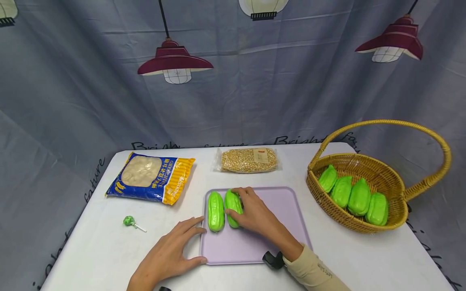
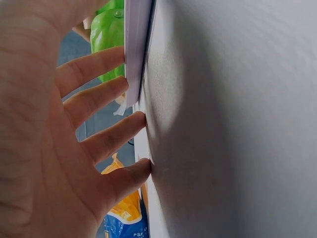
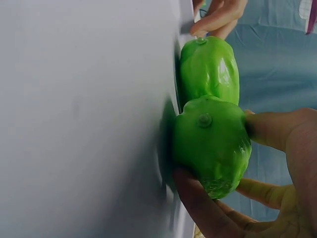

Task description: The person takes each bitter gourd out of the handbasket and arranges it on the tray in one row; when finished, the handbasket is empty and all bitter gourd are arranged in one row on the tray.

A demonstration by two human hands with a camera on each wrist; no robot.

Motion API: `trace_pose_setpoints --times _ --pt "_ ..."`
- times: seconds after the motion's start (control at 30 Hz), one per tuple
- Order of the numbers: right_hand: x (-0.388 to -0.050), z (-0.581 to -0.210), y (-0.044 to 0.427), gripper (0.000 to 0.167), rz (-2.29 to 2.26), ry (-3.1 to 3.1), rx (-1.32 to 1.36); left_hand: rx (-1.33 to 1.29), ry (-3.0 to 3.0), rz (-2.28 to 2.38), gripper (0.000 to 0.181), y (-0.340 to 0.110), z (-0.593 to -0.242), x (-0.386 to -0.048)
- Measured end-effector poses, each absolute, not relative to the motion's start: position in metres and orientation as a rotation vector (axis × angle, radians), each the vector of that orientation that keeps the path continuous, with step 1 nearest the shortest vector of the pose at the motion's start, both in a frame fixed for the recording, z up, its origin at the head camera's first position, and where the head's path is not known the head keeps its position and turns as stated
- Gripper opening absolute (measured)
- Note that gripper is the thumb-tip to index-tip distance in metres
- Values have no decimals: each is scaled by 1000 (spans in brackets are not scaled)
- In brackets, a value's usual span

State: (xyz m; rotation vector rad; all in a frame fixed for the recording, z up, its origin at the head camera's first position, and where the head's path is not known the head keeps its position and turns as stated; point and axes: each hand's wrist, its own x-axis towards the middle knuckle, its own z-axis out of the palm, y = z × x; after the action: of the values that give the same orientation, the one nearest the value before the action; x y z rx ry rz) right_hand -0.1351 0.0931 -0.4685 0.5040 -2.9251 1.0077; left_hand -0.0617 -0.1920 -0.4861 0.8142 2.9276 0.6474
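Observation:
A lilac tray (image 1: 255,250) lies on the white table with two glossy, ridged, elongated green fruits on it. The left green fruit (image 1: 216,212) stands along the tray's left side. Close beside it, the right green fruit (image 1: 233,204) is held by my right hand (image 1: 255,212), thumb on one side and fingers on the other. In the right wrist view this held fruit (image 3: 213,144) sits low against the tray, touching its neighbour (image 3: 210,69). My left hand (image 1: 172,250) has spread fingers; in the left wrist view, fingertips touch the tray's edge (image 2: 136,54) and the tabletop.
On the right, a wicker basket (image 1: 400,220) with a tall handle holds several green fruits (image 1: 359,196). A blue and yellow pasta bag (image 1: 151,178) lies at back left, a bag of yellow kernels (image 1: 249,160) at the back. A green lollipop (image 1: 129,220) lies left of the tray.

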Motion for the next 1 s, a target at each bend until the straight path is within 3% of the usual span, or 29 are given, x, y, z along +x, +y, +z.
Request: trace_pose_setpoints --times 0.6,1.0 --pt "-135 -468 93 69 1000 -2937 511 854 2953 638 67 -192 -488 -64" --pt "-130 -459 126 66 1034 -2948 398 883 2970 645 65 -192 -490 -63"
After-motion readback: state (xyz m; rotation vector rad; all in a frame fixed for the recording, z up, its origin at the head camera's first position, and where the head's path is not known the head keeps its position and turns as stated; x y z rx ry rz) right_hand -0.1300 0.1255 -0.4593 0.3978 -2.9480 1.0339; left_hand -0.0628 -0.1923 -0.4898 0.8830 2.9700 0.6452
